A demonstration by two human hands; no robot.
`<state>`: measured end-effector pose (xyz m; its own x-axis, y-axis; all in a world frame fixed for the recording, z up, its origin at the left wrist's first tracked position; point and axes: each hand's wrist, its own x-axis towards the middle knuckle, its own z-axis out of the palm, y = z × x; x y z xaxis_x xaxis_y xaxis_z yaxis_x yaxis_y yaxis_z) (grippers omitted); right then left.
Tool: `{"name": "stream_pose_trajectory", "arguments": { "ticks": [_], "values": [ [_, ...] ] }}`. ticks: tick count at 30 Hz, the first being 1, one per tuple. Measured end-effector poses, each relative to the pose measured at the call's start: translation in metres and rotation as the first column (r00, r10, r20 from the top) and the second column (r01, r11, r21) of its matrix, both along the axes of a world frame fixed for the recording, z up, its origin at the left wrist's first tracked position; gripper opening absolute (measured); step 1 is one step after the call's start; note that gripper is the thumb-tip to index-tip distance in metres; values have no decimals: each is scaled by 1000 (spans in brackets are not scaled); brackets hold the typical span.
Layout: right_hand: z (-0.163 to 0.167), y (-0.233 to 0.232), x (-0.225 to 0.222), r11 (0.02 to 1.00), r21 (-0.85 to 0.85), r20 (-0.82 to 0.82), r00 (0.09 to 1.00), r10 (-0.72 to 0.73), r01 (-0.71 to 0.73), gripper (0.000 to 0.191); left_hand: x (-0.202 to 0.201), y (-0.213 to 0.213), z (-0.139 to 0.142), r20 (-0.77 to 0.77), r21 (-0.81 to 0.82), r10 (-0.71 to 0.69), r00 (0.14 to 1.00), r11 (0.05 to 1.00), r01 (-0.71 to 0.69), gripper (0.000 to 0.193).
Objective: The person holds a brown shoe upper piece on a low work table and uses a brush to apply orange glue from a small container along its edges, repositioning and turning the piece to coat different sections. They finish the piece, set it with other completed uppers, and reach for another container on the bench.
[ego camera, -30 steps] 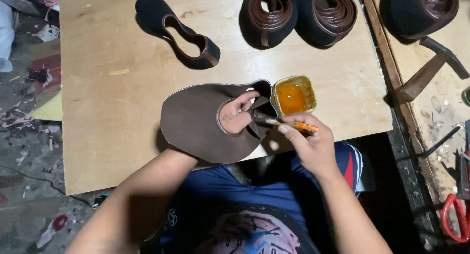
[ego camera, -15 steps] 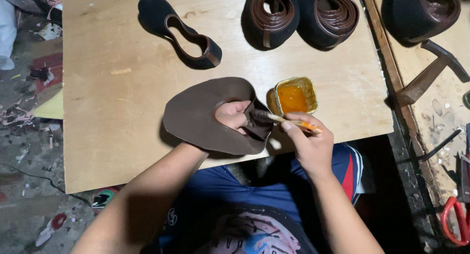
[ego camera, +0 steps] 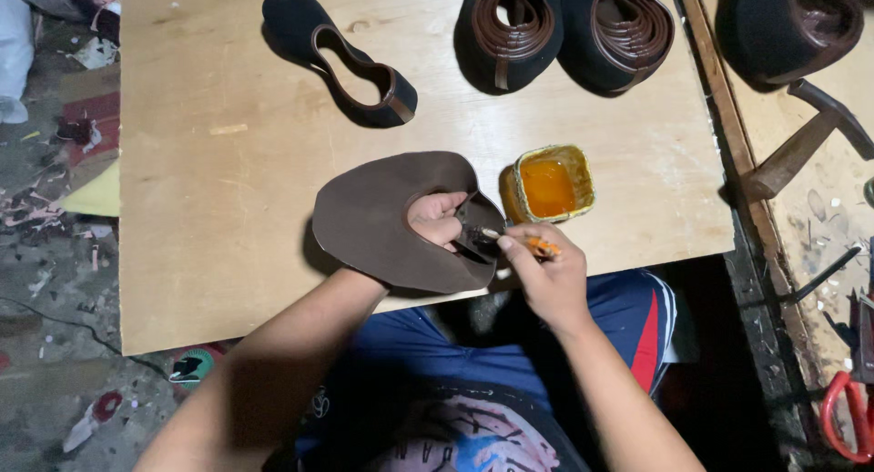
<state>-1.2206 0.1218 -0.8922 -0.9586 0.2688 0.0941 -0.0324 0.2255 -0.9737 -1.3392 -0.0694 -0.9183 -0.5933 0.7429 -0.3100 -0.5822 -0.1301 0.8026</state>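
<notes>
Down at the near edge of the plywood board, the person's left hand pokes up through the opening of a brown leather shoe upper, fingers curled closed over the inner edge so the piece is held against the wood. Just beside it the right hand is closed around a small brush with an orange handle, the bristle end touching the dark flap of the upper right by the left fingers. Close behind the brush, near the middle of the board toward its right edge, sits a squat yellow tub of amber glue, its rim smeared. Farther back, near the far left corner, a dark finished upper with a brown-trimmed opening lies flat and apart from the rest. Along the far edge two more dark uppers with brown strapping lie side by side, touching. Off the board to the right, on a separate wooden surface, a hammer lies at an angle with another dark upper behind it, and red-handled scissors show at the lower right. Scraps litter the floor on the left.
</notes>
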Motion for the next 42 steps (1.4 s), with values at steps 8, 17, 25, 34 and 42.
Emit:
{"name": "stream_pose_trajectory", "arguments": {
  "ticks": [8,17,25,34,42],
  "values": [
    [-3,-11,-15,696,-629,229,938,-260,346,15,11,9,-34,-298,-263,-75,952,965,-6,48],
    [34,43,-34,875,409,-263,951,-161,261,16,-1,-10,-8,-98,-110,-6,995,994,-5,51],
    [63,51,-12,799,525,-403,913,-69,292,9,2,-17,8,-96,-105,-11,995,994,0,48],
    [28,16,-2,986,-152,20,997,-68,70,23,2,-6,-8,201,83,36,979,995,-54,54],
    [8,14,-6,992,-121,27,999,43,-40,17,-1,-9,-52,-46,112,-19,999,993,24,61]
  ]
}}
